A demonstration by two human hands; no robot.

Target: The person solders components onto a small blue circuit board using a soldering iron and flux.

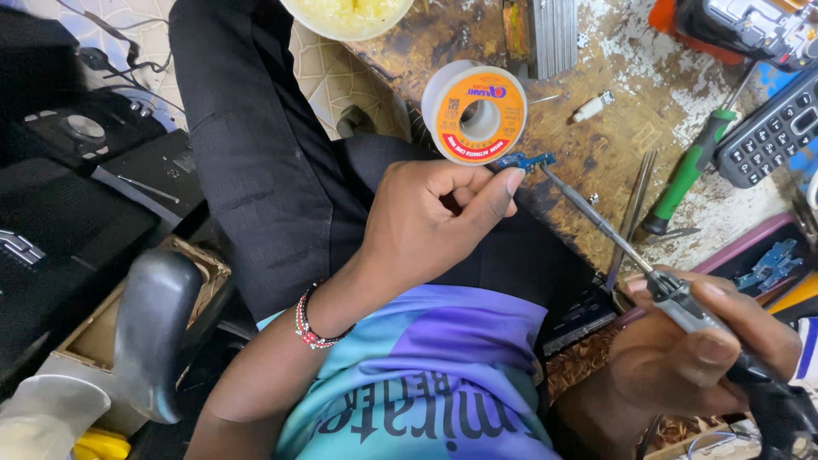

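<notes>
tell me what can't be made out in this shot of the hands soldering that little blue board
- Head view: blue board, mostly hidden by the left hand; its components are too small to tell.
- Soldering iron tip contact with the board: too small to tell.
- Iron's handle end: hidden in the right hand and cut off by the right edge.
- Yellowish bowl: cut off by the top edge.

1. The pale bowl (349,15) at twelve o'clock was cut off by the top edge.
2. The small blue board (521,160) was partly hidden by the left hand (430,223); its details were too small to tell.
3. The soldering iron (682,298) ran off the edge at four o'clock, its handle covered by the right hand (699,353).
4. The keypad phone (771,132) at two o'clock was cropped by the right edge.
</notes>
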